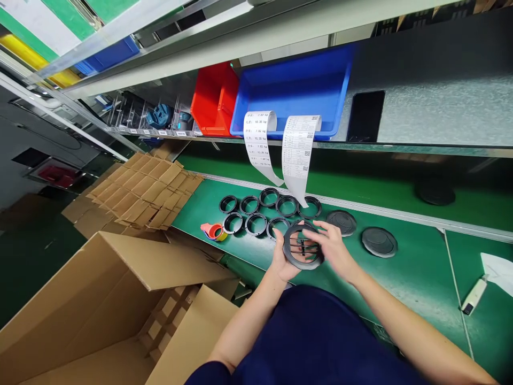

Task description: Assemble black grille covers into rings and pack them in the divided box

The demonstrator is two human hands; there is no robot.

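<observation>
My left hand (282, 262) grips a round black air vent (289, 255) from its left side and from behind. The vent is tilted up towards me, and thin crossbars span its opening. My right hand (336, 250) is at the vent's upper right, fingers stretched and apart, fingertips over or against the rim; exact contact is unclear. Just beyond the hands, several black rings (256, 224) stand in two rows on the green bench (417, 278). Two round black vents with closed faces lie to the right, one nearer (379, 242) and one farther (341, 222).
Small red, yellow and blue rings (214, 231) lie left of the black ones. An open carton (80, 305) stands at lower left, near cardboard dividers (140, 190). Label strips (297, 155) hang from the shelf's blue bin (292, 93). A cutter (474, 295) lies right.
</observation>
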